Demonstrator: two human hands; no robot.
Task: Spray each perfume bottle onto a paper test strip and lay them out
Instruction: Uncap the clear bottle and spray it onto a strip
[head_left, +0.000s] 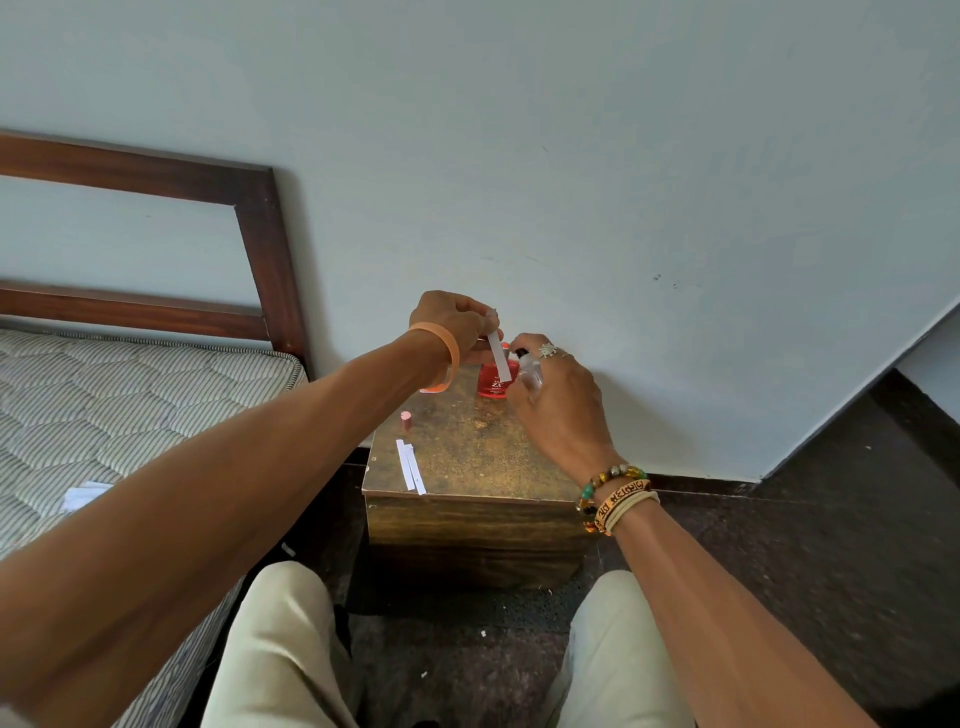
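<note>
You are pinching a paper test strip (498, 349) by its upper end with your left hand (451, 322), letting it hang upright over the far edge of the wooden side table (483, 457). Your right hand (560, 397) is gripping a small clear bottle (530, 374), its dark nozzle sitting just beside the strip. A red perfume bottle (492, 385) is standing on the table directly behind the strip, between your hands. Two strips (410, 466) are lying side by side near the table's front left corner, with a pink cap (405, 421) standing upright just beyond them. A striped mattress (130, 395) is lying to your left.
</note>
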